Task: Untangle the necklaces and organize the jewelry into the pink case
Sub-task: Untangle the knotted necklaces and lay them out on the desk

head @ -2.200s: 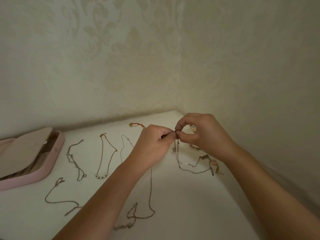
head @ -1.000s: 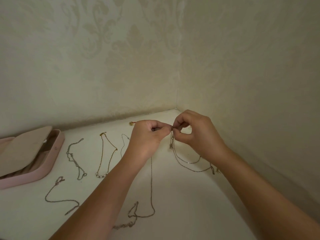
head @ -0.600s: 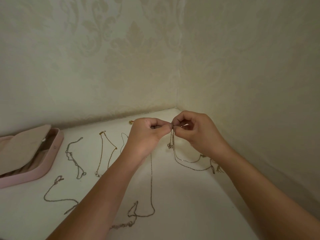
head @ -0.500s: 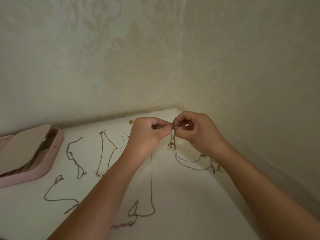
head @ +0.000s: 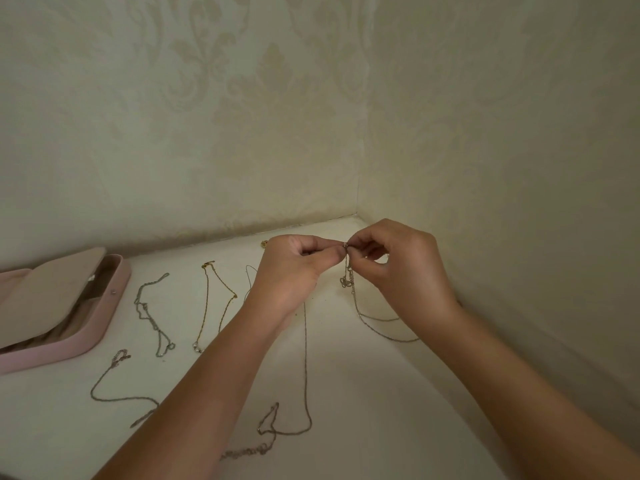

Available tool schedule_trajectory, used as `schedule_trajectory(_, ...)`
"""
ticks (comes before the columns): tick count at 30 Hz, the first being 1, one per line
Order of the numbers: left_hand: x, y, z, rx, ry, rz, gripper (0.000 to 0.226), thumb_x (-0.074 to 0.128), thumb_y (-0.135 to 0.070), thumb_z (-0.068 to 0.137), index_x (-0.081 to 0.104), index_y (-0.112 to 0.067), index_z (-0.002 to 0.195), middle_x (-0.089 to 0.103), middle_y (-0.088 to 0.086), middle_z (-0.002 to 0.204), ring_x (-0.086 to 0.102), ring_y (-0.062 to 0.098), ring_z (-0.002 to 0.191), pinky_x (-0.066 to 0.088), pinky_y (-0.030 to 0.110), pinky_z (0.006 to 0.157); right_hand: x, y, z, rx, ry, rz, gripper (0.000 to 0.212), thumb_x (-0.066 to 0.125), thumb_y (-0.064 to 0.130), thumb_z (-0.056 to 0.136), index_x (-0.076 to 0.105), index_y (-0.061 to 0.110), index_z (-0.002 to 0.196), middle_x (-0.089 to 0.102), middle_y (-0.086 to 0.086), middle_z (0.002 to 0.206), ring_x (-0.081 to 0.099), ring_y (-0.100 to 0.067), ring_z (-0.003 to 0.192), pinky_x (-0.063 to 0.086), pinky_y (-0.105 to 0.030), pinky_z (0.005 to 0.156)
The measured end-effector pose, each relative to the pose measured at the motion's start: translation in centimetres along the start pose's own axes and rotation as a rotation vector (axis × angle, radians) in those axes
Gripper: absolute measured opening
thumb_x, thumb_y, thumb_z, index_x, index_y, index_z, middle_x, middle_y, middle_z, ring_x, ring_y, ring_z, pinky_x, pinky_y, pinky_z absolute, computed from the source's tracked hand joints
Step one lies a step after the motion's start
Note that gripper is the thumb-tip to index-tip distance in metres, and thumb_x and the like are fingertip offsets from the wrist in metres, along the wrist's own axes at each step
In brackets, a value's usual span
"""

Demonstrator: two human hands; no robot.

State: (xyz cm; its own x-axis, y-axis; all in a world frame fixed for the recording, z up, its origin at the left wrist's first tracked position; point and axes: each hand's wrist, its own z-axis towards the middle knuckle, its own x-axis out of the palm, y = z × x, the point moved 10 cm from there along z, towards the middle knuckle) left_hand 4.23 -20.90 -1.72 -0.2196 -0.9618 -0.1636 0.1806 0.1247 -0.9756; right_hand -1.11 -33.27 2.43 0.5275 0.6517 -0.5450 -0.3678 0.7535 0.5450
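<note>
Being worked on near the back corner of the worktop [head: 363,393] is a thin tangled chain [head: 356,308], which is being pinched at its top end by both hands. The left hand [head: 294,271] is being held curled, thumb and forefinger nipping a tiny ring or clasp at the chain's end. The right hand [head: 405,268] is being pressed up to it, fingertips nipping the same spot from the other side. The rest of the chain is being left to dangle, with a small knot of links just below the fingers and its lower loop trailing on the worktop under the right wrist. Whether a second chain is caught in that knot cannot be told

The pink case [head: 110,320] is lying open at the far left, well apart from the hands, and its inside is too dim to read. Four more pieces are being left spread on the worktop: a silver chain [head: 149,315], a gold chain [head: 207,306], a long chain [head: 305,362] running under the left forearm, and a wavy chain [head: 114,399] at the front left

Several risks are being judged likely. If the two pinches are being pulled apart too hard, the knot could be tightened or a fine link snapped. The clasp is tiny, so it could be let slip and dropped onto its own loop. A careless sweep of the left forearm could drag the long chain into the gold chain, and a fresh tangle would be made
</note>
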Motion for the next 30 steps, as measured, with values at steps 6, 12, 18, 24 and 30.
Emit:
schedule_trajectory(6,0.5,0.1,-0.1,-0.017,0.065,0.036,0.01,0.067,-0.012,0.087,0.075,-0.007,0.09,0.047,-0.017,0.041,0.041,0.0,0.037,0.028,0.009,0.043,0.2,0.4,0.3,-0.026,0.082,-0.028,0.01,0.068,0.003,0.075,0.063,0.012,0.074,0.057,0.006,0.07,0.052,-0.004,0.064,0.041,-0.016,0.064)
schedule_trajectory(12,0.7,0.0,0.0,0.018,0.088,0.024,0.009,0.066,-0.014,0.088,0.074,-0.009,0.087,0.044,-0.017,0.043,0.037,0.002,0.041,0.026,0.012,0.045,0.2,-0.6,0.3,0.119,0.15,0.199,0.014,0.068,0.001,0.076,0.063,0.013,0.071,0.055,0.01,0.062,0.049,-0.003,0.058,0.038,-0.01,0.053)
schedule_trajectory(18,0.4,-0.3,0.2,0.034,0.06,0.054,0.009,0.064,-0.012,0.087,0.071,-0.01,0.082,0.044,-0.02,0.04,0.044,-0.002,0.04,0.028,0.009,0.044,0.1,-0.6,0.2,0.121,0.137,0.292,0.016,0.07,0.0,0.079,0.066,0.015,0.078,0.063,0.007,0.069,0.055,-0.001,0.062,0.041,-0.009,0.058)
schedule_trajectory(24,0.2,0.0,0.2,0.033,0.017,0.092,0.014,0.066,-0.011,0.083,0.068,-0.014,0.069,0.034,-0.014,0.043,0.029,0.004,0.037,0.023,0.016,0.043,-0.1,0.2,0.3,0.009,0.14,0.117,0.012,0.069,0.003,0.084,0.076,0.012,0.087,0.065,0.014,0.074,0.063,-0.005,0.08,0.042,-0.004,0.055)
schedule_trajectory(30,0.6,-0.9,0.1,0.128,0.01,0.192,0.008,0.067,-0.008,0.082,0.07,-0.006,0.074,0.035,-0.01,0.046,0.03,0.005,0.042,0.026,0.012,0.043,0.1,0.2,0.3,-0.052,0.135,-0.009,0.009,0.069,0.005,0.08,0.075,0.01,0.085,0.071,0.003,0.074,0.063,-0.006,0.074,0.051,-0.022,0.068)
